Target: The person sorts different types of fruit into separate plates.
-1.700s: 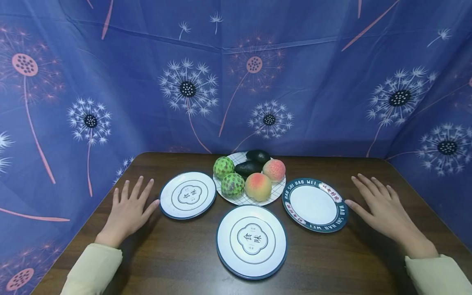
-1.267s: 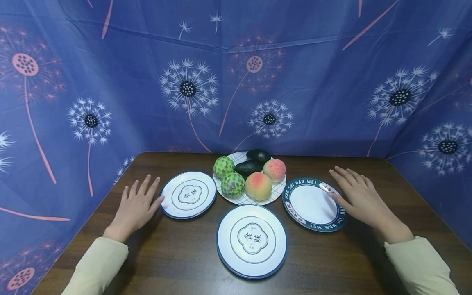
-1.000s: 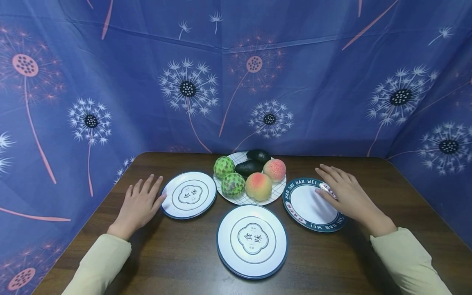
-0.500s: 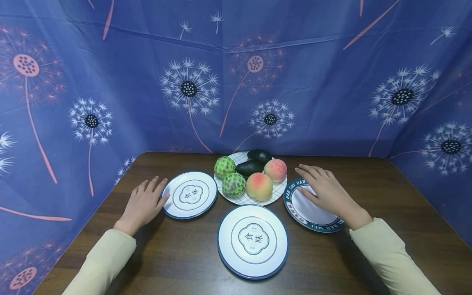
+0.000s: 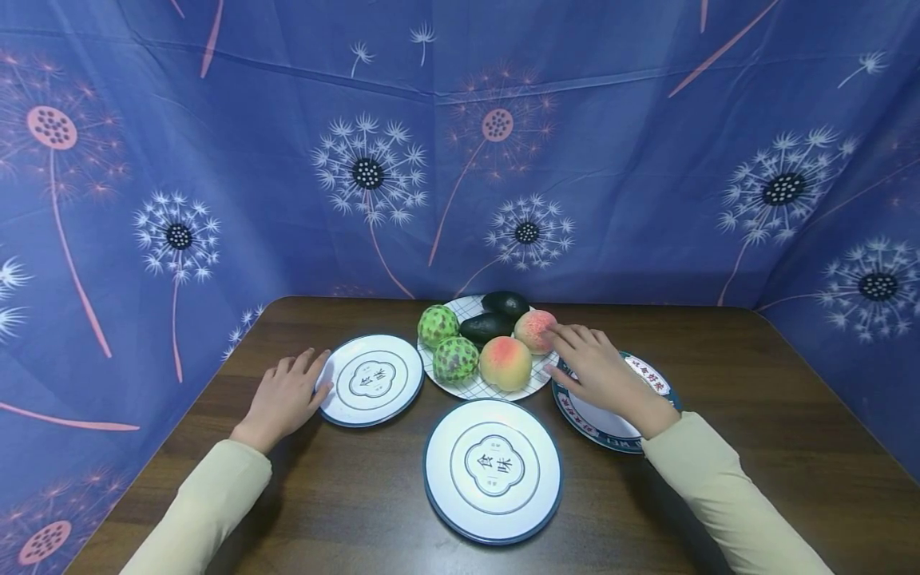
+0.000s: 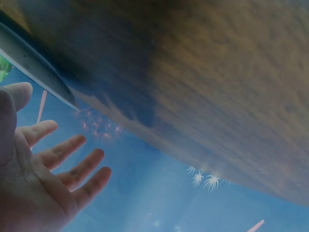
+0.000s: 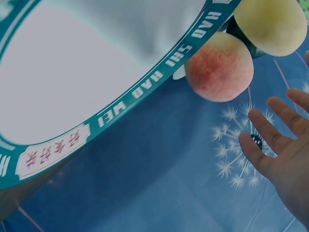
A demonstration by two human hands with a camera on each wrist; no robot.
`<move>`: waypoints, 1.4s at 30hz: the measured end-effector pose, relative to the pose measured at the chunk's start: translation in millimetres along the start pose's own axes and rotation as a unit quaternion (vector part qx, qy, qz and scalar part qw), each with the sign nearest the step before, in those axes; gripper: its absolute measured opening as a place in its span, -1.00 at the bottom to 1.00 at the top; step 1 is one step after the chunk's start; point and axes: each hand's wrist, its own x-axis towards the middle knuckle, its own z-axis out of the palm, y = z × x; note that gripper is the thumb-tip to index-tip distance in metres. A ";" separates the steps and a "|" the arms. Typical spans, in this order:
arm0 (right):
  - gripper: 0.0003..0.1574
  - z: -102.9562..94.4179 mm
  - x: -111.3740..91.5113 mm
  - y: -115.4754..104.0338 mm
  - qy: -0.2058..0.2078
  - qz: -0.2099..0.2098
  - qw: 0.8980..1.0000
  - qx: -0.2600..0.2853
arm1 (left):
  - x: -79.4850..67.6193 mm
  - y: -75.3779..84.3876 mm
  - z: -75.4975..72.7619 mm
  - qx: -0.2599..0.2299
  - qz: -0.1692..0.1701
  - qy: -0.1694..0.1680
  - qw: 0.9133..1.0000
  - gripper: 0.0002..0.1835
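Cream-sleeved, the right hand hovers above the green-rimmed plate, fingers outstretched, holding nothing, tips by the pink peach. The left hand, likewise unladen, fingers extended, is beside a blue-rimmed plate. The peach sits on the checked plate, near the tabletop's far edge.

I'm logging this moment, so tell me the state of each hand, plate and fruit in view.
Left hand: fingers spread, holding nothing
Right hand: fingers outstretched, holding nothing
Left plate: flat, printed side up
Front plate: flat, printed side up
Green-rimmed plate: flat, partly hidden by the right hand
Checked plate: loaded
Pinker peach: looks whole, not gripped
Yellower peach: looks whole
Avocados: both look whole
Spotted green fruits: both look whole
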 end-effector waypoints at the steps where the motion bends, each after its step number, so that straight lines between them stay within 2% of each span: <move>1: -0.30 0.6 1.5 -1.7 -0.002 -0.003 1.000 0.002 | 0.5 0.2 0.1 0.001 0.000 -0.002 1.000 -0.39; 5: -0.28 2.9 7.3 -8.2 -0.012 -0.004 1.000 0.023 | 2.8 0.6 0.7 0.007 0.003 -0.008 1.000 -0.40; 8: -0.29 5.4 12.6 -12.4 -0.004 -0.016 0.999 0.036 | 4.4 0.3 1.5 0.010 0.007 -0.009 1.000 -0.40; 13: -0.28 11.2 20.7 -18.5 0.004 -0.040 0.999 0.024 | 6.4 -0.7 3.7 0.017 0.013 -0.006 1.000 -0.40; 19: -0.22 16.5 27.6 -24.3 -0.022 -0.030 0.999 0.025 | 8.2 -1.1 5.0 0.017 0.016 -0.011 1.000 -0.41; 28: -0.16 24.5 35.9 -29.6 -0.030 -0.040 0.998 0.033 | 8.4 -3.0 8.4 0.008 0.021 -0.012 1.000 -0.45; 42: -0.08 29.4 39.9 -35.2 -0.059 -0.025 0.996 0.055 | 7.8 -2.4 12.6 0.008 0.027 -0.023 0.999 -0.47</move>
